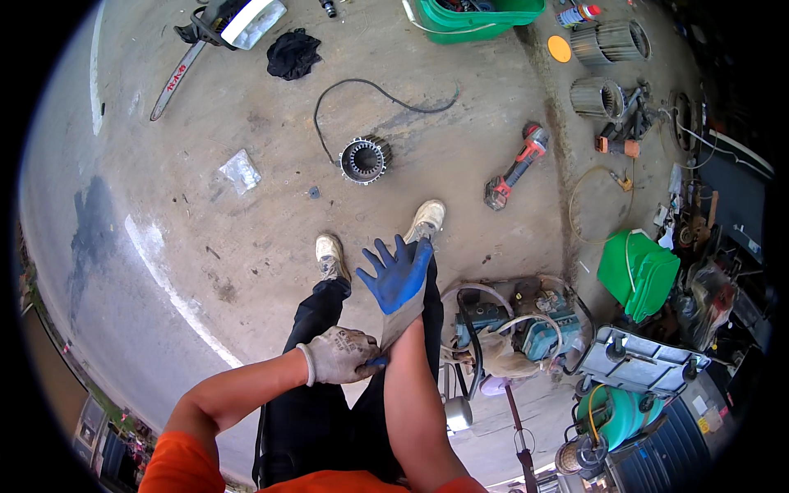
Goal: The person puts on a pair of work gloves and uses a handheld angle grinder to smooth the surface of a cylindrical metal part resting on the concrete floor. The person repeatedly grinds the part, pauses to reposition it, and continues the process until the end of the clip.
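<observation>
My right hand [398,275] wears a blue-palmed work glove with a grey cuff [400,324]. Its fingers are spread apart with nothing in them. At the wrist, my left hand [341,355], in a dirty grey glove, grips the edge of that cuff; a bit of blue shows by its fingertips. Both hands are over my legs, above the concrete floor. Ahead of my shoes, a round metal motor housing [386,156] with a toothed inner ring stands on the floor. A black cable [362,80] curves away from it.
A red and grey cordless angle grinder [518,167] lies right of the housing. Farther off are a chainsaw [178,80], a black cloth [293,54] and a green tub [460,36]. At right stand a compressor [552,330], a green bin [637,271] and a platform cart [645,359].
</observation>
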{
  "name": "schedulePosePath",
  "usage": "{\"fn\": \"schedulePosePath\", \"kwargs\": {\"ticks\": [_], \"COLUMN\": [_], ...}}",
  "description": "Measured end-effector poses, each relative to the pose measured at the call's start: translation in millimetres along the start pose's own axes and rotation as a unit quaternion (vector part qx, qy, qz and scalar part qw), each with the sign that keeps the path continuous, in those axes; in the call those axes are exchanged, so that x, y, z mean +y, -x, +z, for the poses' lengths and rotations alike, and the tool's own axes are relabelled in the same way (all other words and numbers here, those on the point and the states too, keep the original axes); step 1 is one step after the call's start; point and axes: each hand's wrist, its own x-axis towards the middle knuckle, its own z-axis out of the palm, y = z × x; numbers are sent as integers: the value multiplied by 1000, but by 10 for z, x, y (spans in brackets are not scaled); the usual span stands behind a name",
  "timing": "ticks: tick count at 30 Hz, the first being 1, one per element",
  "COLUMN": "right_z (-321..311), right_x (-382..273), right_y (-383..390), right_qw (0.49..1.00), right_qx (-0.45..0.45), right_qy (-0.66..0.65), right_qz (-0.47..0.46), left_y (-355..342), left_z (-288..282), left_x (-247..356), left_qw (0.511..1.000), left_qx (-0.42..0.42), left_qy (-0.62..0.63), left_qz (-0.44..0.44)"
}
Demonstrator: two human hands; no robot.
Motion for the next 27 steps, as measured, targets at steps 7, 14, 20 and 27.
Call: {"fn": "schedulePosePath", "kwargs": {"ticks": [7, 14, 20, 27], "right_z": [-564, -2137, -2512, -1630], "right_x": [-1192, -3467, -4121, -3441], "right_y": [-906, -2656, -3070, -2269], "right_qw": [994, 849, 866, 816], "right_qx": [98, 348, 246, 182], "right_qy": [-54, 253, 388, 521], "right_qz": [-10, -306, -195, -174], "left_y": [-1201, -1897, -2284, -3113], "left_z": [-422, -127, 54, -215], "left_x": [-117, -816, -1158, -1130], "left_qw": [990, 864, 837, 701], "left_qx": [62, 296, 218, 333], "left_qy": [48, 206, 294, 554], "left_qz": [-117, -351, -406, -301]}}
